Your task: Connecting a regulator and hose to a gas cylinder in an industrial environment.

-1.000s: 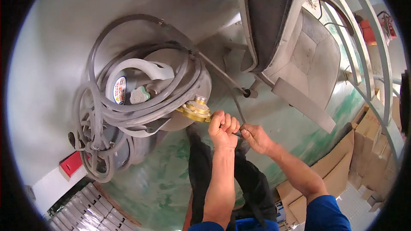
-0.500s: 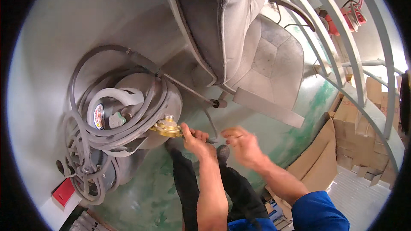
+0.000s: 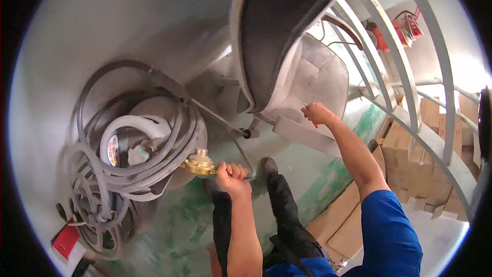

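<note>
Green-patched floor (image 3: 169, 246), grey wall (image 3: 56, 72) on the left, chair (image 3: 323, 72) up top, railing (image 3: 402, 64) and boxes (image 3: 417, 154) on the right. Cylinder (image 3: 148, 106) stands at left, hose (image 3: 154, 177) coiled over it, knob (image 3: 137, 156) showing through the middle.

Change: hands have split. One second ago both worked together at the outlet side of the brass regulator (image 3: 199, 165); half a second ago the right was coming off, blurred. Now the right hand (image 3: 319, 114) is well out over the chair, by the armrest (image 3: 305, 136), fingers folded, looks like round a small red piece (image 3: 314, 124) poking out below. Too small to tell what it is.

Left hand (image 3: 234, 177) hasn't let go: clamped on the regulator's outlet end, thin line (image 3: 246, 155) running out past the fist and curving up towards the chair base. Regulator is just off the coil's right edge, held above the floor. Fist hides the joint, so can't say if it's seated; can't tell whether the inlet is coupled either.

My read: two-handed work at the joint has dropped to a one-handed hold, left steadying, right freed for the red piece
</note>
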A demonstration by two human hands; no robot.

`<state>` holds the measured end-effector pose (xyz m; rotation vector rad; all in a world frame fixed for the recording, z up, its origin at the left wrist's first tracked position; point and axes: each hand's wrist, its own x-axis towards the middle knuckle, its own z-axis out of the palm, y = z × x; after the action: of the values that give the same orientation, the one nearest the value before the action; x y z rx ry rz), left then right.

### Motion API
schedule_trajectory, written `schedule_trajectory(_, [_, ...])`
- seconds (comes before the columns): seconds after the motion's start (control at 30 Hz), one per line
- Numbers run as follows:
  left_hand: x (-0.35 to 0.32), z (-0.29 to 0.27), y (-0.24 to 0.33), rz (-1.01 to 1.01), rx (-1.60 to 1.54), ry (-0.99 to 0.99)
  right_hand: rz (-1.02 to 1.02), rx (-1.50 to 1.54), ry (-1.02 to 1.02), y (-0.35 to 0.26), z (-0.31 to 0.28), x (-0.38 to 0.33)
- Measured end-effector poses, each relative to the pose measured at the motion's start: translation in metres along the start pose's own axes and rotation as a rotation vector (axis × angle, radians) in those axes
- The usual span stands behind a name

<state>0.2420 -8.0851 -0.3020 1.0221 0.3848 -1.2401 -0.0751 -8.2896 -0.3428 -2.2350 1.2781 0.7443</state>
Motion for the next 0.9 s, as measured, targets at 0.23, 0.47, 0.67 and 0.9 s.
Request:
schedule_trajectory(0.23, [0.000,-0.007,-0.009,0.022,-0.226,-0.284,0.245,0.153,0.036,0.008,0.004,0.005])
schedule_trajectory(0.47, [-0.006,-0.041,-0.009,0.162,-0.055,-0.338,-0.142,0.575,0.427,-0.149,-0.087,-0.085])
schedule_trajectory(0.67, [-0.008,-0.060,0.040,0.194,0.227,-0.133,-0.570,0.598,-0.031,-0.274,-0.096,-0.048])
schedule_trajectory(0.9, [0.017,-0.039,0.092,0.085,0.473,-0.233,-0.101,1.291,-1.111,-0.308,-0.041,0.021])
